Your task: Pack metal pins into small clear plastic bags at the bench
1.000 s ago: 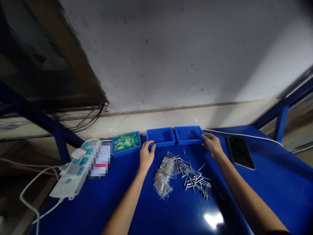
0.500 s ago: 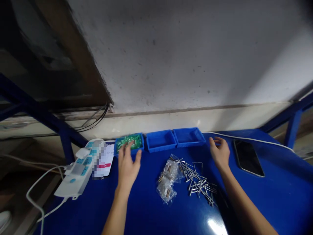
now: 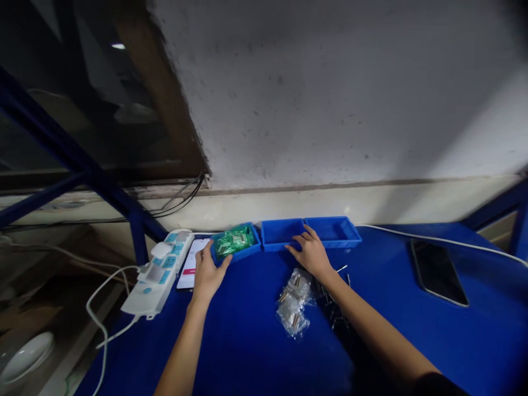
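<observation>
My left hand [image 3: 209, 275] grips the near left corner of a small blue bin [image 3: 246, 252], thumb along its front and fingers at its left side. Green packets [image 3: 234, 240] in clear wrap fill that bin, which sits slightly turned. Over the front edge of the middle blue bin [image 3: 274, 247] is my right hand [image 3: 312, 254], its fingers apart and nothing visible in them. A third blue bin [image 3: 346, 242] adjoins on the right. Below my right hand lie clear plastic bags [image 3: 295, 305] with small metal pieces. Thin metal rods [image 3: 336, 316] are partly hidden under my right forearm.
To the left are a white power strip [image 3: 159, 280] with cords and a lit phone [image 3: 190, 269]. A dark phone [image 3: 439, 272] rests at the right. A white cable [image 3: 437, 237] runs along the back, before the wall [image 3: 330, 110]. Blue frame bars flank the table.
My left hand has closed on the bin of green packets, which is now turned. My right hand has moved left from beside the dark phone to the middle bin. The view has shifted a little.
</observation>
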Motion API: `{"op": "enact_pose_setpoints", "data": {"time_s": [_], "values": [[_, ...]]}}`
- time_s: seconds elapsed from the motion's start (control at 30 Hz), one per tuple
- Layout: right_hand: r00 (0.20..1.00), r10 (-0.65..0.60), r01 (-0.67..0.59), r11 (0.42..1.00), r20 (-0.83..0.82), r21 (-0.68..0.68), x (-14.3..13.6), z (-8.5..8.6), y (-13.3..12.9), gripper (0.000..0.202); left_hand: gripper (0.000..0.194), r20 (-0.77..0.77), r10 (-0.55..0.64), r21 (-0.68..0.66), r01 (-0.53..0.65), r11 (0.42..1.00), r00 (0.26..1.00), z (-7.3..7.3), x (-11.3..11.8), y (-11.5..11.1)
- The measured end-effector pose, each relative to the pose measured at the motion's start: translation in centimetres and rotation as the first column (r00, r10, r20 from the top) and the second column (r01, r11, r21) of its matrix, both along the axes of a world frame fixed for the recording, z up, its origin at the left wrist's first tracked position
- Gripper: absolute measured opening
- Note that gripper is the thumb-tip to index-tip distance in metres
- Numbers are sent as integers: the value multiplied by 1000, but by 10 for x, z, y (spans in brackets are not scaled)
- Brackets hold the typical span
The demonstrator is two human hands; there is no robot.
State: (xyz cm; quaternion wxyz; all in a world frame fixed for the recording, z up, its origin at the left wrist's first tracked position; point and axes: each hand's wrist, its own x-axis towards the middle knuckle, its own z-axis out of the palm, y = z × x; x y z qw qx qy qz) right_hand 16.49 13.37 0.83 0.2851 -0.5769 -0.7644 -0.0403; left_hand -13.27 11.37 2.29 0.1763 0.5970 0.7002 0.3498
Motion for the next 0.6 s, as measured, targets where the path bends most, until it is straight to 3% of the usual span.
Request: {"op": "enact_pose_setpoints", "data": {"time_s": [0.1, 0.2, 0.33, 0.47, 0.6], "values": [[997, -74, 75, 996, -16, 40, 3, -6, 0, 30, 93, 12, -122, 8, 122, 992, 992, -6, -3, 7], [999, -38, 38, 999, -5, 23, 7, -6, -1, 28, 94, 16, -269, 92, 266, 959, 963, -11, -7, 22], [999, -40, 40, 999, -2, 18, 13, -3, 0, 28, 97, 77, -261, 153, 247, 957, 962, -17, -8, 23], [998, -67, 67, 998, 7, 15, 15, -2, -1, 30, 93, 172, -241, 79, 231, 970, 955, -22, -5, 5], [998, -61, 62, 998, 25, -15, 15, -3, -1, 26, 77, 175, -167, 130, 145, 981, 970, -22, 1, -18]]}}
